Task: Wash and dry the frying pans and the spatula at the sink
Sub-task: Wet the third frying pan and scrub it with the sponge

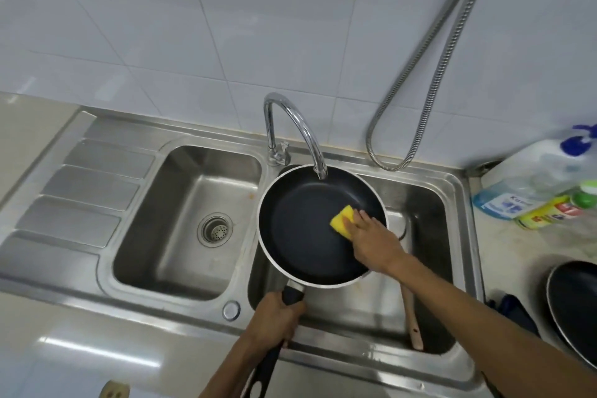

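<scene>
scrubbing the first pan [300,236], left hand [274,317] is gripping its handle [292,294], right hand [371,239] is pressing the sponge [342,220] with flat fingers [357,218], second pan [575,304] and spatula [413,323] seemingly unwashed.

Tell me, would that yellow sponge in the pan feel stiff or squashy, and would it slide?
Probably squashy and light: the sponge looks like a small foam block under the right hand. It would likely slide easily on the smooth dark inside of the frying pan. It is flat-sided, so unlikely to roll.
</scene>
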The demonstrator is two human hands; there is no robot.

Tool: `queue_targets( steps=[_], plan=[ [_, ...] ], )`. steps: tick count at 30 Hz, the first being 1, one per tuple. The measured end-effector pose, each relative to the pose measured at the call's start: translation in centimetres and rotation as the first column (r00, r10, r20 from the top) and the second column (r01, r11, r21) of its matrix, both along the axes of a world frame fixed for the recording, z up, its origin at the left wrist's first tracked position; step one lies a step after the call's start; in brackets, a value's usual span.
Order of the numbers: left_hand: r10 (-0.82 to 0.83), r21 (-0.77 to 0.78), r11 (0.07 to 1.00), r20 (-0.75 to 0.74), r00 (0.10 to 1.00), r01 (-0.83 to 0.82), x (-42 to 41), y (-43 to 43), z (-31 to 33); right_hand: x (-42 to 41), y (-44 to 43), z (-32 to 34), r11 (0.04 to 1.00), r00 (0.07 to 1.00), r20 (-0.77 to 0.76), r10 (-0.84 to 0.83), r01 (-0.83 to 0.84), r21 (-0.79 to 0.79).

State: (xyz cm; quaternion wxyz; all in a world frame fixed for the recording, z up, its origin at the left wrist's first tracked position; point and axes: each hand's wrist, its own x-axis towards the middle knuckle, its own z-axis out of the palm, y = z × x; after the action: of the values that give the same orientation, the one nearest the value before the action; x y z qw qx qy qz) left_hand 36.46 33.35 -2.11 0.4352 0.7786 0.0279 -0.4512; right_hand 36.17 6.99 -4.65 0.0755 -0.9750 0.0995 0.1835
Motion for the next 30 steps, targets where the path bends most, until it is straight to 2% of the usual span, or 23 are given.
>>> queue_targets(
  steps=[2, 5, 7, 9, 13, 16, 18, 20, 23, 27, 30],
  plan=[
    [0.016, 0.009, 1.000, 0.005, 1.000, -0.016, -0.1, -0.2, -0.2, -1.7, 3.5, 0.8, 0.976, 0.998, 0.016, 0.064, -0.066, 0.207],
    [-0.022, 0.002, 1.000, 0.018, 1.000, 0.022, -0.7, -0.7, 0.0, 1.0, 9.4, 0.6, 0.925, 0.985, 0.031, 0.171, -0.172, 0.339],
    [-0.054, 0.000, 0.999, 0.022, 0.998, 0.054, -1.6, -1.1, 0.4, 4.8, 9.4, 0.0, 0.938, 0.993, 0.000, 0.118, -0.111, 0.330],
    [-0.060, 0.011, 0.998, 0.043, 0.997, 0.060, -2.3, -1.1, 0.6, 7.0, 5.8, -0.5, 0.972, 0.999, -0.034, 0.027, -0.018, 0.236],
    [-0.012, -0.022, 1.000, -0.004, 1.000, 0.012, -2.7, -0.5, 0.7, 1.7, -1.3, -1.3, 0.998, 0.994, -0.102, -0.044, 0.049, 0.049],
    [-0.016, 0.018, 1.000, 0.031, 0.999, 0.015, -2.5, -0.3, 0.4, -4.3, 1.9, -0.3, 0.984, 0.991, -0.130, 0.042, -0.019, 0.178],
    [-0.057, 0.046, 0.997, 0.062, 0.996, 0.055, -2.3, -0.4, 0.4, -4.4, 6.4, 0.0, 0.954, 0.990, -0.022, 0.141, -0.130, 0.271],
    [-0.121, 0.055, 0.992, 0.062, 0.991, 0.117, -2.7, -0.5, 0.6, -1.6, 9.4, -0.1, 0.943, 0.984, 0.049, 0.169, -0.176, 0.281],
    [-0.148, 0.081, 0.987, 0.084, 0.985, 0.141, -3.7, -0.6, 1.3, 3.8, 8.3, -0.3, 0.978, 0.988, 0.146, 0.056, -0.084, 0.193],
    [-0.071, 0.054, 0.996, 0.036, 0.997, 0.069, -4.1, -0.2, 1.6, 3.5, 2.0, -1.4, 0.987, 0.966, 0.247, -0.075, 0.108, -0.122],
    [-0.081, 0.068, 0.995, 0.103, 0.991, 0.074, -4.0, -0.2, 1.4, 0.5, 1.5, -2.0, 0.985, 0.978, 0.206, -0.030, 0.064, -0.160]
  ],
)
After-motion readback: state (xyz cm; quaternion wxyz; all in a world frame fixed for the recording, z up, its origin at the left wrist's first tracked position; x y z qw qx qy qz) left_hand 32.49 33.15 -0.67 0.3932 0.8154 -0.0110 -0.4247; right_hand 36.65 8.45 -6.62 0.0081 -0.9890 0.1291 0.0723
